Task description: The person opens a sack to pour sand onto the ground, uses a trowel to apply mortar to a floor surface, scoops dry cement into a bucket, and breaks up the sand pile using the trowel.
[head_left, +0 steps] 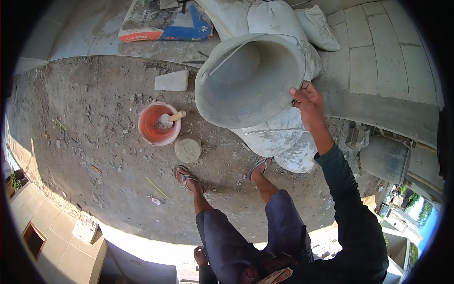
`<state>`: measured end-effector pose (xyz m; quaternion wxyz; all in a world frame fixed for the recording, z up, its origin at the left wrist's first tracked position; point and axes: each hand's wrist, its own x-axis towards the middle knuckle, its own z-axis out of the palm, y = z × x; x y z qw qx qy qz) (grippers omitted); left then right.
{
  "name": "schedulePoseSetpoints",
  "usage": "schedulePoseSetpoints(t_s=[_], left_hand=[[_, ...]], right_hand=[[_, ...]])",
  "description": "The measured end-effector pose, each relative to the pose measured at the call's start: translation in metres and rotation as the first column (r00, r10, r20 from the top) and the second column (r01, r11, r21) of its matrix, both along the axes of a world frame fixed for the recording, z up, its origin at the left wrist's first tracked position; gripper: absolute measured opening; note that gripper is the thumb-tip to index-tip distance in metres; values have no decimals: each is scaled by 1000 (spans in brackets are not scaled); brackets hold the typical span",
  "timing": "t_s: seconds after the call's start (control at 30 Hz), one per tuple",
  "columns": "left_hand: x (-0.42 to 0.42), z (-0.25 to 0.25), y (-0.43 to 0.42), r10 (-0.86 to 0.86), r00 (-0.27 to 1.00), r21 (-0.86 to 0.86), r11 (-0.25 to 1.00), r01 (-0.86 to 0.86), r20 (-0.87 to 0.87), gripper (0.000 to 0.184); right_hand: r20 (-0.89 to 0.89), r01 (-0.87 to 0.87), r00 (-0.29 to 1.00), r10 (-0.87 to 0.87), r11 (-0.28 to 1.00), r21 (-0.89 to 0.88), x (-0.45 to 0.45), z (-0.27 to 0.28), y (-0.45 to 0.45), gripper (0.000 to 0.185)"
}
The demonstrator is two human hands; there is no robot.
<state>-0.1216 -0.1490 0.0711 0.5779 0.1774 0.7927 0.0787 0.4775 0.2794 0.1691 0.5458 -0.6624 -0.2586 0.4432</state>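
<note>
Head view: right hand (306,98) clamped on the near right edge of the grey bucket (250,80), straight ahead; mouth tipped toward the wearer, depth axis running away. Left hand (200,255) well apart, low beside left thigh (224,236); cannot tell its grip.

Up at the top, one printed bag (165,23) is doing all the talking! Its red band (140,36) is showing "LM" and a number, seemingly reading 200, though the blur is making that first digit doubtful. Over at the right-hand end, a "40" is standing out on the blue panel (184,32), with smaller lettering below it blurring away. And higher up the bag's face, dark letters are ending in what is looking like "sian", grime smearing the rest.
</note>
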Motion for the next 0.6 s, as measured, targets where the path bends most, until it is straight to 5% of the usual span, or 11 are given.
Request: schedulePoseSetpoints(t_s=[0.03, 0.37, 0.6], left_hand=[[-16, 4, 15, 295, 955, -170, 943, -286, 31, 13], [-70, 29, 46, 391, 917, -145, 906, -398, -76, 19], [-50, 23, 10, 376, 926, -282, 892, -353, 30, 15]], right_hand=[[-14, -20, 1000, 19, 1000, -7, -27, -5, 11, 22], [-141, -156, 981, 130, 969, -191, -198, -70, 64, 22], [-90, 163, 972, -216, 899, -406, -129, -34, -29, 21]])
